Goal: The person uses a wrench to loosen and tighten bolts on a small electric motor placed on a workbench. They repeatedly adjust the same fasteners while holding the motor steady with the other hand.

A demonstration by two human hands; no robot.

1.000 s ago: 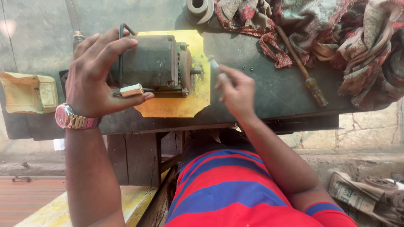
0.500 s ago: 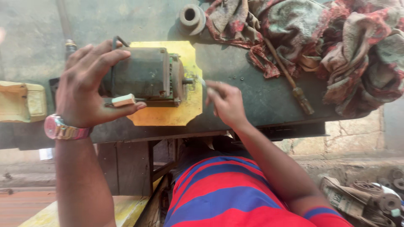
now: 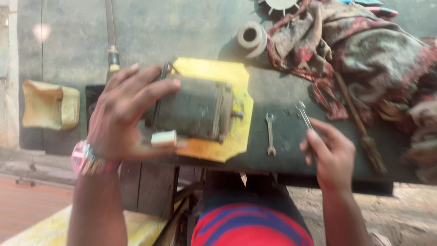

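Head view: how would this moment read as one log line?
left hand: gripping motor on yellow plate | right hand: holding spanner | second spanner: lying on bench

A worn, dark grey-green metal workbench top (image 3: 182, 32) fills most of the view (scuffed and dusty), resting on dark wooden supports (image 3: 145, 187). Below lies sunlit sandy ground (image 3: 400, 214), with reddish brick paving (image 3: 27, 205) at the lower left.
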